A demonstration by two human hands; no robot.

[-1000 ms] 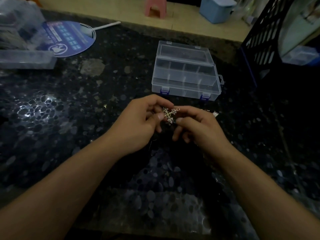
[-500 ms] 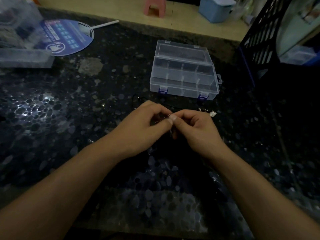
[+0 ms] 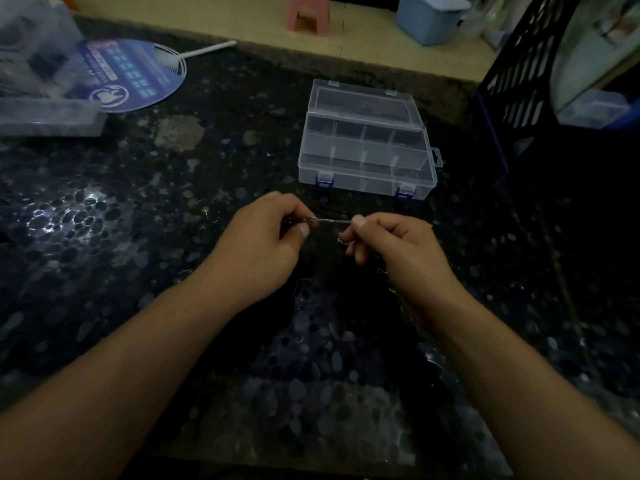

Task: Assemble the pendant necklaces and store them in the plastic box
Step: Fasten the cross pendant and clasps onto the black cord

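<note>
Pinching with both hands: your left hand (image 3: pixel 263 242) is nipping one end of a thin silver chain (image 3: pixel 333 220) between thumb and curled forefinger, and your right hand (image 3: pixel 398 247) is nipping the other end the same way, remaining fingers loosely curled under. A short run of chain is stretching almost level and taut between the two pinches, held up off the dark speckled countertop (image 3: pixel 121 216).

What is changing: half a second ago your fingertips were pressed together with the piece hidden between them, and a second ago a cross-shaped pendant was showing between them. Now the hands are drawing apart and the chain is showing as a straight line; the pendant is not clearly in view, possibly tucked by your right fingers, where a small glint is sitting. My read: you are pulling the chain out straight after threading or checking it, so assembly of this necklace is looking close to done, storing not yet started.

More chain is trailing near your right wrist, too dim to follow.

Clear plastic compartment box (image 3: pixel 367 150) is lying lid-open on the countertop, just beyond your hands and slightly right, apart from them. Its compartments are looking bare from here.
</note>
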